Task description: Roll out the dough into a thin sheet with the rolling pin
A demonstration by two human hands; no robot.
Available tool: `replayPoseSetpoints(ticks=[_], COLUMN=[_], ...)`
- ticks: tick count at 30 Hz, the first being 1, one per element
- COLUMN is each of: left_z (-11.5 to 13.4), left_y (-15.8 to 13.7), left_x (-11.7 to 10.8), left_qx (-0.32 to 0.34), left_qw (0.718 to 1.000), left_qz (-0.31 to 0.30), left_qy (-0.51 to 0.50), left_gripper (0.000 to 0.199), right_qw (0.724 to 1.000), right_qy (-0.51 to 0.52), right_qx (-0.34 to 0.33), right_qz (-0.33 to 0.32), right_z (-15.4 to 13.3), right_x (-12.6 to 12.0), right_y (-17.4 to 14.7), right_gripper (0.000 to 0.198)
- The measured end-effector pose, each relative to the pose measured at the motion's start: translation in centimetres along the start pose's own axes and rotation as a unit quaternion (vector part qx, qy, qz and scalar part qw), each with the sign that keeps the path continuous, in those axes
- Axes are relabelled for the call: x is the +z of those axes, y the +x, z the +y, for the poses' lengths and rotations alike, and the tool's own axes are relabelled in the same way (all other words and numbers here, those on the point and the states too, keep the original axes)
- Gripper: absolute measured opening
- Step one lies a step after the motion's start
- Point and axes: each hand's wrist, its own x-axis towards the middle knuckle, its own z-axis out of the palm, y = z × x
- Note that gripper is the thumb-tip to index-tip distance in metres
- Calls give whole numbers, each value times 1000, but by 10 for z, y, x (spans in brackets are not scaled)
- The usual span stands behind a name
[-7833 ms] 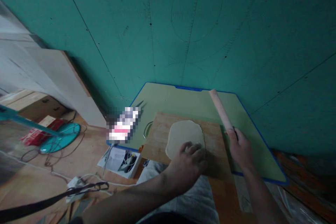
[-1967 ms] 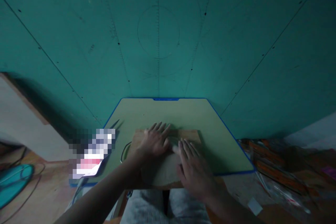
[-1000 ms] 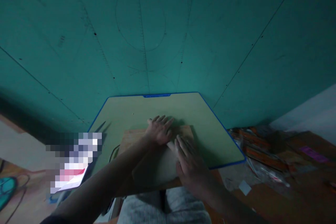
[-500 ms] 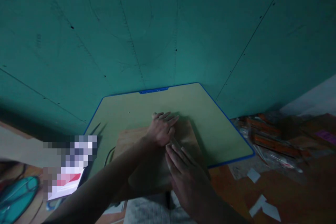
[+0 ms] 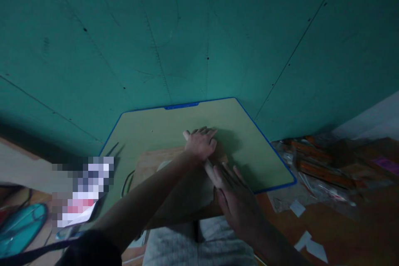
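A thin pale wooden rolling pin [image 5: 209, 169] lies slantwise across a wooden cutting board [image 5: 146, 158]. Under it spreads a pale, flat sheet that looks like dough [image 5: 187, 197], partly hidden by my left forearm. My left hand [image 5: 201, 143] presses on the upper part of the pin, its fingers stretched out and pointing away to the right. Near the pin's lower end, my right hand [image 5: 232, 189] lies flat with straight fingers. Both palms bear down on the pin and neither wraps round it.
Beneath the board is a pale tabletop with a blue rim [image 5: 276, 153], set against a green wall [image 5: 199, 41]. A blurred-out bright screen or sheet [image 5: 85, 193] stands at left. Plastic-wrapped bundles [image 5: 327, 170] and paper scraps [image 5: 308, 245] lie on the floor at right.
Both hands have shifted to the right along with the rolling pin, the left one also slightly farther away. More of the dough-like sheet and of the pin now shows.
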Motion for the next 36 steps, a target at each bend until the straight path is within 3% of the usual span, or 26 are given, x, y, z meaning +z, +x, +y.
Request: replayPoseSetpoints(ticks=[3,8,12,15,18,24,31,36], left_z=[-12,-29,-30,-29,-27,-24,-61,-83], left_y=[-35,-122,-180,-204,-210,-193,-178,-164], left_x=[-7,-22,-21,-17,-14,-6,-14,-24], left_qx=[25,56,6,-14,-32,-80,-71,-53], left_qw=[999,997,991,988,986,984,990,992], left_qz=[9,31,90,99,95,107,87,95], left_qy=[34,53,102,119,130,119,84,60], left_gripper=[39,36,36,48,56,58,58,50], right_qw=[999,995,997,995,989,975,958,955], right_qy=[-40,-94,-75,-64,-68,-84,-81,-68], right_qx=[2,-2,-25,-58,-96,-133,-152,-177], right_qz=[17,39,-1,-54,-92,-157,-230,-230], right_z=[-2,-2,-9,-19,-24,-20,-23,-17], right_x=[7,14,11,7,7,9,12,31], right_y=[-3,2,26,46,60,85,134,166], right_gripper=[65,52,49,48,53,72,78,69])
